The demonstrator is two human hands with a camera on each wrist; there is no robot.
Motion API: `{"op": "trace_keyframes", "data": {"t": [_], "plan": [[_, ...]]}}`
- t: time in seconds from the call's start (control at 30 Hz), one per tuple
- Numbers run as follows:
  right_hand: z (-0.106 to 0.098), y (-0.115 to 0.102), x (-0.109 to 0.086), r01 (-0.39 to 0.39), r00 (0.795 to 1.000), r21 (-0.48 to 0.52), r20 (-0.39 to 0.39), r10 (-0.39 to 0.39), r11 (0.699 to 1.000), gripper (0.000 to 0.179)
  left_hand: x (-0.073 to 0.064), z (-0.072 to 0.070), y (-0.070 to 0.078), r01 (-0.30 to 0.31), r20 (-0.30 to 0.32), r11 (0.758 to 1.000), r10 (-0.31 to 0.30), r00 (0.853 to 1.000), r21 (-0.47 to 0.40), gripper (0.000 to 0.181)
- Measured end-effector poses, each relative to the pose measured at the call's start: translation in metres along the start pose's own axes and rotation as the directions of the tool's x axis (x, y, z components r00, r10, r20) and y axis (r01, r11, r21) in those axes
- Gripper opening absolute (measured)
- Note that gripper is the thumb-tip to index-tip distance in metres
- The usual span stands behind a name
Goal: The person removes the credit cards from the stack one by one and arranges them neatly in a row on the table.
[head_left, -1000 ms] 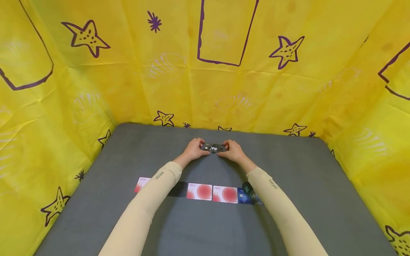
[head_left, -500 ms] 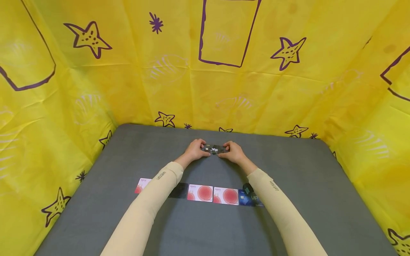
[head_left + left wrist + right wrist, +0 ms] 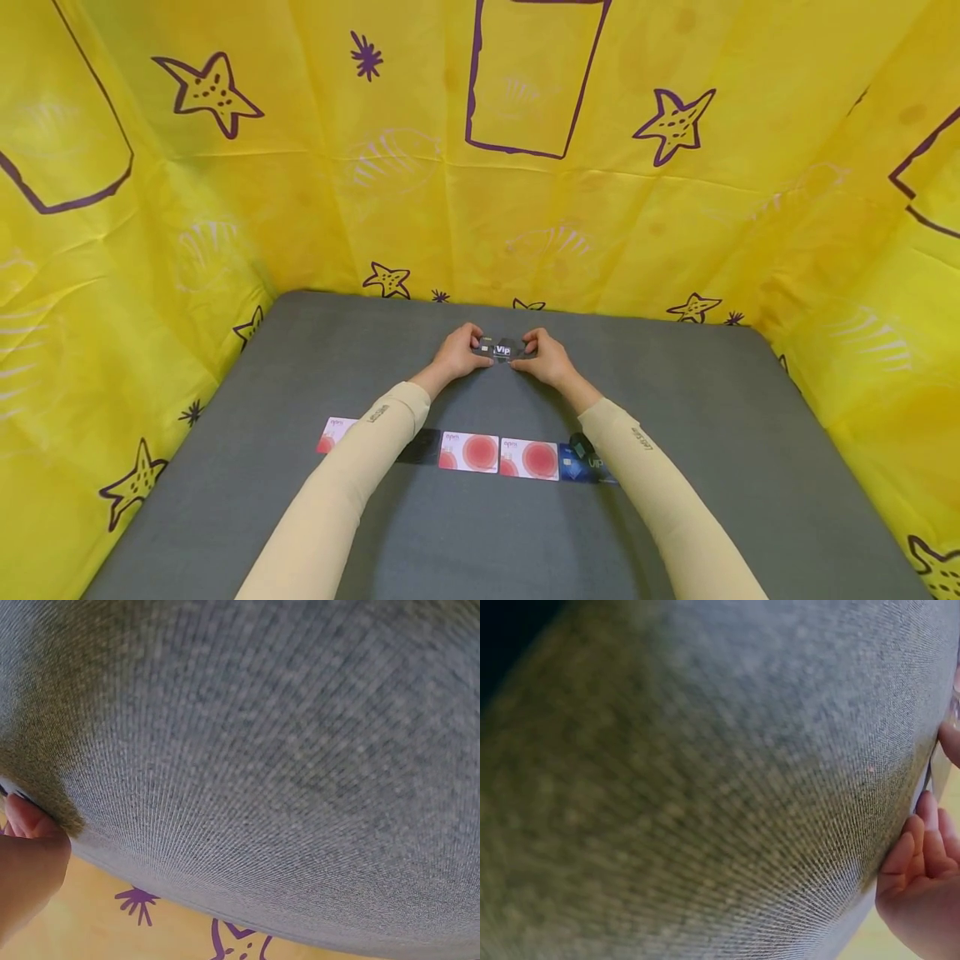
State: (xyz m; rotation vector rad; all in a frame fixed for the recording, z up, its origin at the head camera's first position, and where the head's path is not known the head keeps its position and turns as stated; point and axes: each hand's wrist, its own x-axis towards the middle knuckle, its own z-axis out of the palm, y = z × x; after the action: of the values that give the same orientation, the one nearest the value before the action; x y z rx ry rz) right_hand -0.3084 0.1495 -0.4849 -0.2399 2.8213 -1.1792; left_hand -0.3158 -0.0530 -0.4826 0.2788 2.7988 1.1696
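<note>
A small stack of dark cards (image 3: 501, 350) with "VIP" on top sits at the far middle of the grey mat (image 3: 300, 367). My left hand (image 3: 459, 357) pinches its left end, and my right hand (image 3: 545, 357) pinches its right end. Both hands' fingers curl round the card edges. The left wrist view shows only mat weave (image 3: 262, 750) and a fingertip (image 3: 22, 817). In the right wrist view, fingers (image 3: 919, 862) press at the mat's edge of view beside a thin card edge (image 3: 937, 769).
A row of cards lies nearer me: a pink card (image 3: 333, 433), a dark card (image 3: 422, 447), two red-and-white cards (image 3: 468, 451) (image 3: 529, 458), and a blue VIP card (image 3: 581, 465). Yellow starfish-print sheeting (image 3: 525, 167) walls the mat on three sides.
The hands have drawn slightly closer together on the dark cards, and the stack looks a little narrower. The arms and the row of cards stay where they were.
</note>
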Motion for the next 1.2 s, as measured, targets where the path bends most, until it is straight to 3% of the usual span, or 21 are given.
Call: {"op": "trace_keyframes", "data": {"t": [0.37, 1.2], "plan": [[0.003, -0.002, -0.005, 0.037, 0.999, 0.019, -0.034, -0.037, 0.999, 0.053, -0.004, 0.002, 0.001, -0.012, -0.023, 1.0, 0.011, 1.0, -0.028, 0.054], [0.002, 0.0, -0.013, 0.147, 0.987, 0.014, -0.069, -0.146, 0.989, 0.058, -0.012, 0.001, -0.006, -0.108, -0.07, 0.992, 0.103, 0.992, -0.071, 0.06]]}}
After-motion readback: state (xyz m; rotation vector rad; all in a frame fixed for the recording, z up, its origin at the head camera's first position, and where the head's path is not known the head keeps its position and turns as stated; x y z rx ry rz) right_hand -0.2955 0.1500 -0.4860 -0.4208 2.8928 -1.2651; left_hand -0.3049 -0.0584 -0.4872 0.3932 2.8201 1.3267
